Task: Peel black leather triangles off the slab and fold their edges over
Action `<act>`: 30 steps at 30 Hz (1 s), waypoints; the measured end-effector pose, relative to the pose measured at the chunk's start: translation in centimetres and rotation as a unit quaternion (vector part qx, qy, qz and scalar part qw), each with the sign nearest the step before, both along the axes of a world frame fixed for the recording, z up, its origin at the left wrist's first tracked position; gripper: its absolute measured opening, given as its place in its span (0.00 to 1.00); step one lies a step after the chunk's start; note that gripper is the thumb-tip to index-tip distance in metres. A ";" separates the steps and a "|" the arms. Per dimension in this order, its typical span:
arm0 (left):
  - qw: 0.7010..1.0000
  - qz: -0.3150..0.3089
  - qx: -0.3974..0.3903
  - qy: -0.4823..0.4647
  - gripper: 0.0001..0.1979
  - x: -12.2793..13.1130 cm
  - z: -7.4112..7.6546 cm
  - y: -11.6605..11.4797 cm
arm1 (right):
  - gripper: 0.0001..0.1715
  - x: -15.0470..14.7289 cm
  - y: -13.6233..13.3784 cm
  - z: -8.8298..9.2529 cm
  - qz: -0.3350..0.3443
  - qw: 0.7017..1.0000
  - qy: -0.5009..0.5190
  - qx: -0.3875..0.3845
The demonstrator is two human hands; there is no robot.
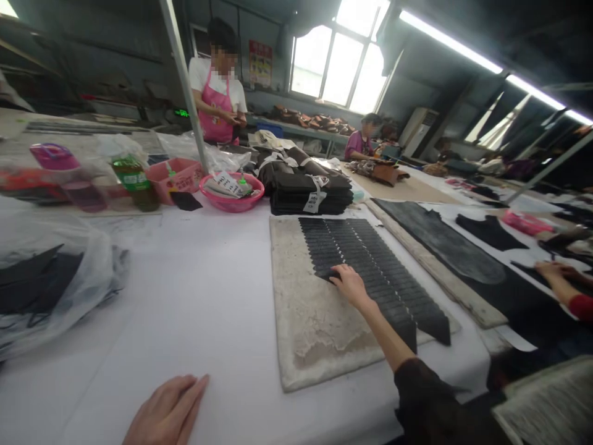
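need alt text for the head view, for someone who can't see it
The person's right hand presses on rows of overlapping black strips laid out on a pale board, while the left hand rests flat on the white table. A pink bowl and stacked dark bundles sit further back.

strips (370,272) on the slab (315,321), bundles (310,188) behind (basin (231,193) to their left)

Leather-goods workshop: long worktables (222,259), stacked black cut pieces (310,191), aproned worker (217,93).
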State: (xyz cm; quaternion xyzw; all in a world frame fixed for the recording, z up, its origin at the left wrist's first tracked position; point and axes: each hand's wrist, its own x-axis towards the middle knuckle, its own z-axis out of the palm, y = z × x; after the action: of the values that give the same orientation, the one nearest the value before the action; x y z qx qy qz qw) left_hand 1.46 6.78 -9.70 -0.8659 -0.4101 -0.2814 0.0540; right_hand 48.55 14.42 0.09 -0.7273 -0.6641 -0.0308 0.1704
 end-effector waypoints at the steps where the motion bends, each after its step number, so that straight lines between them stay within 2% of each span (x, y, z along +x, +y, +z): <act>1: 1.000 0.005 -0.008 0.000 0.14 0.1 0.4 -0.1 | 0.10 0.4 0.7 -0.3 0.002 1.000 0.001 -0.010; 6: 0.999 0.020 -0.024 0.016 0.14 0.5 1.4 -0.2 | 0.09 1.7 2.5 -0.6 0.021 0.998 0.006 -0.057; 11: 0.999 0.035 -0.031 0.022 0.13 1.1 2.3 -0.6 | 0.22 2.4 3.7 0.7 0.044 0.995 0.024 -0.088; 15: 0.999 0.040 -0.026 0.018 0.12 1.7 3.3 -0.6 | 0.16 1.9 4.2 1.6 0.061 0.993 0.047 -0.094; 20: 0.997 0.053 -0.050 0.011 0.11 2.2 4.1 -0.9 | 0.17 1.2 2.7 2.6 0.059 0.990 0.096 -0.090; 23: 0.994 0.066 -0.082 -0.002 0.10 2.4 4.4 -1.1 | 0.11 0.6 0.6 3.9 0.044 0.986 0.147 -0.069; 25: 0.992 0.070 -0.100 -0.009 0.11 2.4 4.6 -1.1 | 0.13 -0.8 -1.3 5.1 0.044 0.975 0.212 -0.048; 27: 0.990 0.071 -0.117 -0.018 0.11 2.5 4.7 -1.1 | 0.19 -3.8 -3.8 5.8 0.056 0.909 0.410 -0.053; 29: 0.988 0.067 -0.134 -0.034 0.10 2.4 4.8 -1.0 | 0.22 -8.2 -6.8 5.5 0.082 0.818 0.533 -0.199; 30: 0.986 0.062 -0.144 -0.053 0.09 2.4 4.9 -1.1 | 0.21 -10.7 -8.3 4.9 0.084 0.783 0.561 -0.257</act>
State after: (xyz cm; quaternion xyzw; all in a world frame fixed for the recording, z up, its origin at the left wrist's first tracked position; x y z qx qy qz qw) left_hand 3.83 5.67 -4.81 -0.8215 -0.5014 -0.2607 -0.0759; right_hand 37.90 6.11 4.97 -0.5745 -0.4928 0.5686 0.3220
